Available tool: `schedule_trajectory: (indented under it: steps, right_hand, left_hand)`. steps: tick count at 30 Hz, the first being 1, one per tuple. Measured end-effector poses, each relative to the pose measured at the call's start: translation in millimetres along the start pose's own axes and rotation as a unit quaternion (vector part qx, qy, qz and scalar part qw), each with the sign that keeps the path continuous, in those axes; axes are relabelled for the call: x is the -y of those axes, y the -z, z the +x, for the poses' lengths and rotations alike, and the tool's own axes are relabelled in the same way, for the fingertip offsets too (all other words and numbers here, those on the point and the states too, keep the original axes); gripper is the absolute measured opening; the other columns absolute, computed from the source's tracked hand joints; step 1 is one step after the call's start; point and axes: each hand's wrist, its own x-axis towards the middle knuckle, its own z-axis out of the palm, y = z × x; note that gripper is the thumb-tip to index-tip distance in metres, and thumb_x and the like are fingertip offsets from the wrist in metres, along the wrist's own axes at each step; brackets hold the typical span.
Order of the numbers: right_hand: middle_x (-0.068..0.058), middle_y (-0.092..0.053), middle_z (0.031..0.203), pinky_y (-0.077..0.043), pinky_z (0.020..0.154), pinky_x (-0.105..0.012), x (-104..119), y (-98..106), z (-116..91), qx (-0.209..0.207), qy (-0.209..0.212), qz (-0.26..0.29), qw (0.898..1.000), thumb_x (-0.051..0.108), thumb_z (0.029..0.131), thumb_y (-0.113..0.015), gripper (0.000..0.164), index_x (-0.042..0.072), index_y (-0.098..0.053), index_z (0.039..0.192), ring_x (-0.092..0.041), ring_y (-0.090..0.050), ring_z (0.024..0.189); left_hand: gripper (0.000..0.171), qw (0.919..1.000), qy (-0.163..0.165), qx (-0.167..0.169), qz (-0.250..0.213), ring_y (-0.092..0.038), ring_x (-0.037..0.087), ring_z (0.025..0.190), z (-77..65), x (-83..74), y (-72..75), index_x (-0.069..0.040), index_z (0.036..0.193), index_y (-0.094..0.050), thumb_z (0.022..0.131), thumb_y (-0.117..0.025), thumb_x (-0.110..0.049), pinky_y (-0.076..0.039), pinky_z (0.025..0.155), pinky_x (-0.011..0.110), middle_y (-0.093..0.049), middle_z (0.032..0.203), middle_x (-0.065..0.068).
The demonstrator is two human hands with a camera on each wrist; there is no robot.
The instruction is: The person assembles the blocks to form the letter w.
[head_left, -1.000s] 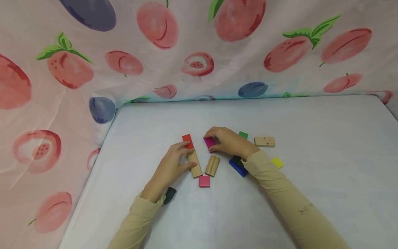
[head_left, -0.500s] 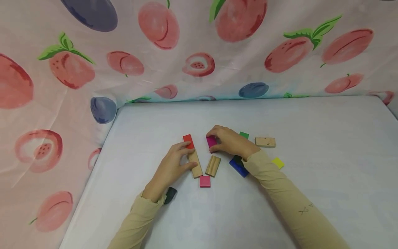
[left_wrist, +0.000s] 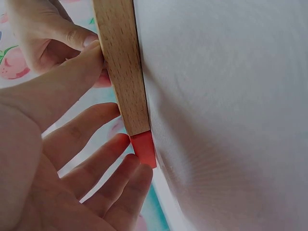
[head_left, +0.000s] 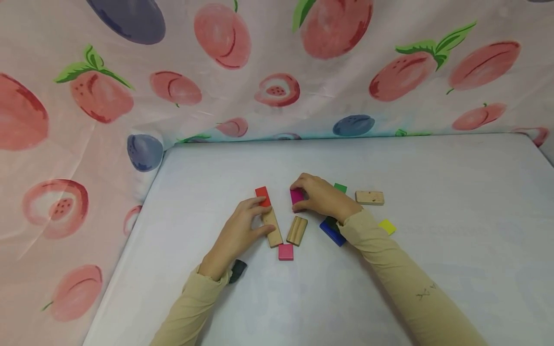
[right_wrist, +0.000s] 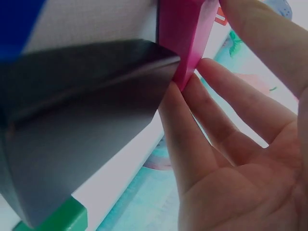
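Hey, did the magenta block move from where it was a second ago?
Yes, slightly to the right: in the head view, the magenta block in the right hand is now farther from the red block, which stayed put.

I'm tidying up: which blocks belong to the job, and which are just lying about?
Likely in the job: red block and long wooden block, at left hand; magenta block, in right hand; perhaps pink block, grooved block, close by.

Apparently lying about: green block, blue block, yellow block, knotty block.
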Motion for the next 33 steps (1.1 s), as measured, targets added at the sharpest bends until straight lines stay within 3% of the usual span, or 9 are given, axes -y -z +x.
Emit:
schedule_trajectory:
  steps: [33]
  right_hand:
    - [-0.013, -0.058, 0.122, -0.056, 0.094, -0.04, -3.6, 2.7, -6.0, -0.012, -0.016, -0.022, 1.0, 0.029, 0.085, -0.08, 0.051, 0.007, -0.064, 0.128, -0.026, -0.057, 0.107]
  left_hand:
    - [0.048, 1.0, 0.002, 0.001, 0.007, -0.038, 0.027, 0.142, 0.5, 0.6, -0.3, -0.006, 0.126, -0.068, 0.085, -0.08, -0.027, -0.037, 0.116, 0.044, -0.047, 0.15, 0.007]
